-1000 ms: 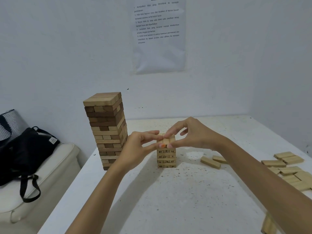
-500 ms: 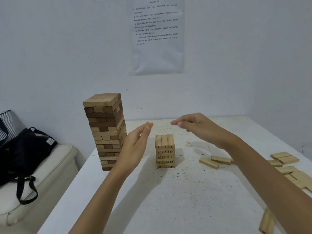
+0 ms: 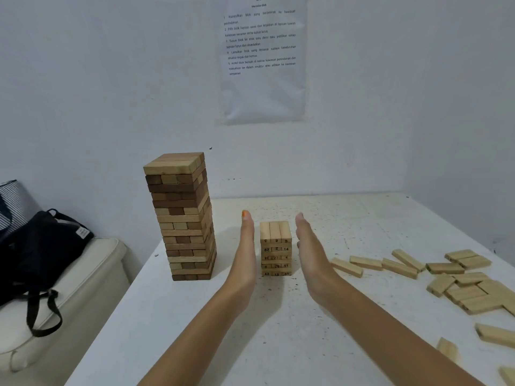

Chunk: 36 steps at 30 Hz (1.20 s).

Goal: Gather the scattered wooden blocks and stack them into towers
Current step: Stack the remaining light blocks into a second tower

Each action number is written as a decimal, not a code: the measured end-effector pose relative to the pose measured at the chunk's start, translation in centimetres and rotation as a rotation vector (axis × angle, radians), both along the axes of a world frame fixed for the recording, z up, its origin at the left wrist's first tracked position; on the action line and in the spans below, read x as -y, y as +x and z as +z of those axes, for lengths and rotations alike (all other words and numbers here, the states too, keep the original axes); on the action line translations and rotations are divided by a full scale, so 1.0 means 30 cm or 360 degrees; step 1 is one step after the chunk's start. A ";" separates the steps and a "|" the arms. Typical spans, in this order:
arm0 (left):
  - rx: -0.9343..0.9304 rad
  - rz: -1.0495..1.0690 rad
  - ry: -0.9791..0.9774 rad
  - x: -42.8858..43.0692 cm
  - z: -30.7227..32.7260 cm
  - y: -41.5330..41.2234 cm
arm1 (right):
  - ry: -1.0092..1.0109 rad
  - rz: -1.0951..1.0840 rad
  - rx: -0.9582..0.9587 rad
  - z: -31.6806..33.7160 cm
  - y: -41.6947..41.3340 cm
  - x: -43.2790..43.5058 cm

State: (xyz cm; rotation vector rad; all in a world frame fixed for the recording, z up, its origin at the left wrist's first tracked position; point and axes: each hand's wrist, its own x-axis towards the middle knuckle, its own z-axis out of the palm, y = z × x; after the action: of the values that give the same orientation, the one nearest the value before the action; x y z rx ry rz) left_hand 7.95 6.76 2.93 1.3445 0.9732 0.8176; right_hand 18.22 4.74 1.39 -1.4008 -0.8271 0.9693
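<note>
On the speckled white table [image 3: 278, 344], scattered pale wooden blocks [image 3: 468, 291] lie at the right. Further in, the left hand [image 3: 246, 254] and right hand [image 3: 312, 257] stand edge-up, fingers [image 3: 247, 227] straight, holding nothing, flanking a short tower of numbered pale blocks [image 3: 276, 246]. A tall light-and-dark wooden tower [image 3: 184, 218] stands left; behind, a printed sheet [image 3: 262, 59] hangs on the white wall [image 3: 111, 79].

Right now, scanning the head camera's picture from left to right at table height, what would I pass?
black bag → tall two-tone tower → left hand, held flat → short numbered tower → right hand, held flat → scattered loose blocks
</note>
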 end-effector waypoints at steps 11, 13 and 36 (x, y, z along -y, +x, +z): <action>0.0074 0.0013 0.0069 0.069 0.051 0.036 | -0.0037 0.0188 -0.0048 -0.041 -0.010 -0.023; 0.0078 -0.0009 0.0072 0.065 0.048 0.037 | -0.0047 0.0197 -0.0036 -0.035 -0.008 -0.019; 0.0087 -0.0100 0.0000 0.046 0.028 0.034 | -0.0016 0.0182 -0.0101 -0.029 -0.010 -0.013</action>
State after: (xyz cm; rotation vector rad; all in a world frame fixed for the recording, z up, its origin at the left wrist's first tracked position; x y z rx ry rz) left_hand 8.98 5.37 3.76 1.3396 0.8838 0.8028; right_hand 17.92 5.14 0.51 -1.3357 -0.8632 1.1014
